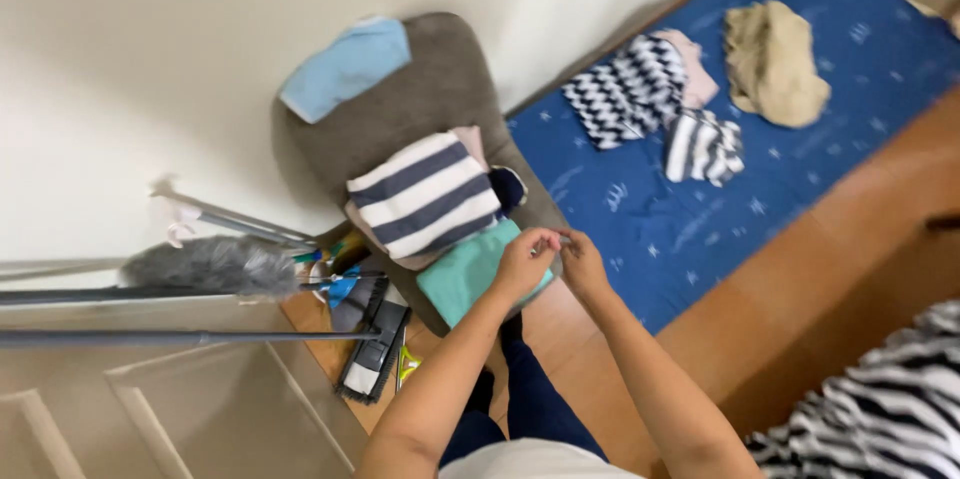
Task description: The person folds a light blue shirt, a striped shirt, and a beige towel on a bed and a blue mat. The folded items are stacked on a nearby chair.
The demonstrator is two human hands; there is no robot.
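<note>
My left hand [522, 264] and my right hand [583, 264] meet fingertip to fingertip in front of me, above a folded teal cloth [462, 274] on a grey-brown floor chair [425, 99]. The fingers are pinched together; whether they hold something small is too blurred to tell. A folded navy-and-white striped garment [425, 194] lies on the seat just beyond the teal cloth. A light blue cloth [345, 67] hangs over the chair's back.
A blue mattress [830, 139] to the right carries a black-and-white zigzag garment [628, 87], a striped piece [703, 146] and a tan garment [772, 64]. A grey duster [210, 266], mop head [372, 349] and poles lie at left. Zebra-patterned fabric [880, 409] is at bottom right.
</note>
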